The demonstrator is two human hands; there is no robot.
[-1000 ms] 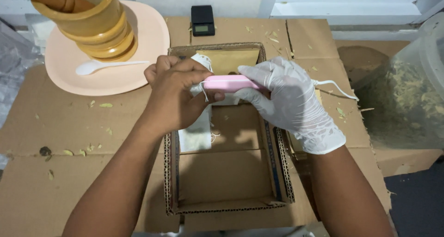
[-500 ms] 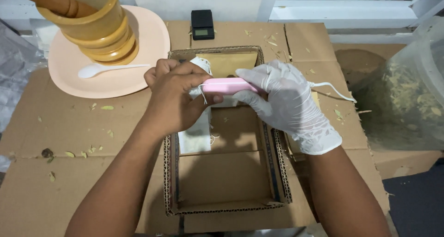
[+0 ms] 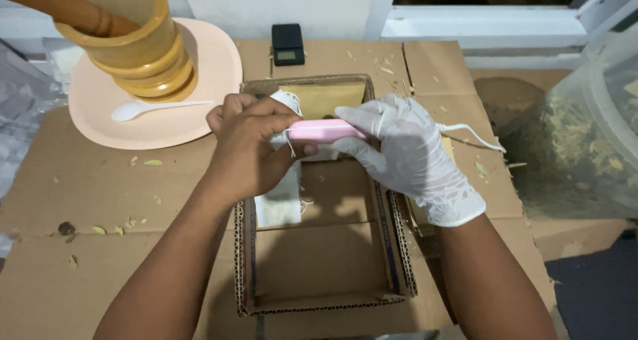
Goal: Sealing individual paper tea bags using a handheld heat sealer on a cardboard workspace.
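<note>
My bare left hand (image 3: 249, 147) pinches the top of a small white pouch (image 3: 282, 197) that hangs down over an open cardboard box (image 3: 395, 247). My right hand (image 3: 405, 151), in a white glove, holds a pink handheld sealer (image 3: 319, 131) clamped across the top of the pouch. A white cord (image 3: 468, 134) runs from the sealer off to the right. Both hands hover above the far half of the box. The pouch's upper edge is hidden between my fingers and the sealer.
A wooden mortar with pestle (image 3: 133, 41) and a white plastic spoon (image 3: 156, 107) sit on a peach plate (image 3: 212, 61) at the back left. A small black scale (image 3: 288, 44) lies behind the box. A clear tub of dried leaves (image 3: 598, 127) stands at right. Leaf bits dot the cardboard.
Both hands stay almost still, with the sealer held on the pouch. The view has shifted slightly; nothing was let go or picked up.
</note>
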